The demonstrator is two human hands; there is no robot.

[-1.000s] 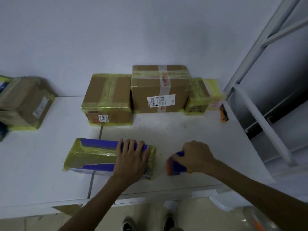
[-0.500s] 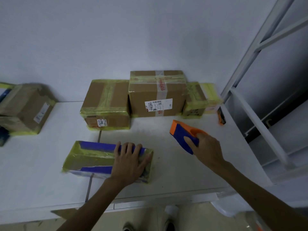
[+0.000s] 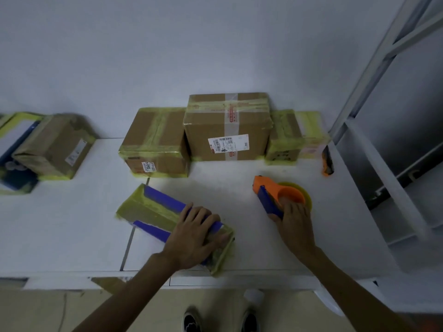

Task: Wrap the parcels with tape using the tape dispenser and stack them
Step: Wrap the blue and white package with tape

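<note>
Parcel (image 3: 153, 212) on surface (image 3: 227, 188) at front edge, long axis 10-to-4 o'clock, pressed under left grip (image 3: 194, 238), fingers spread flat; right grip (image 3: 296, 224) curled round dispenser (image 3: 275, 192), parcel at its 9 o'clock, near.

Dim, bluish cast; soft overall focus; wide-angle bending at edges; left edge blurred.

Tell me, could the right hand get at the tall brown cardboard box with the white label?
Probably yes: only bare white table lies between the right hand and that tall brown cardboard box. The hand does grip the orange-and-blue tape dispenser, so it would need to let go first.
</note>
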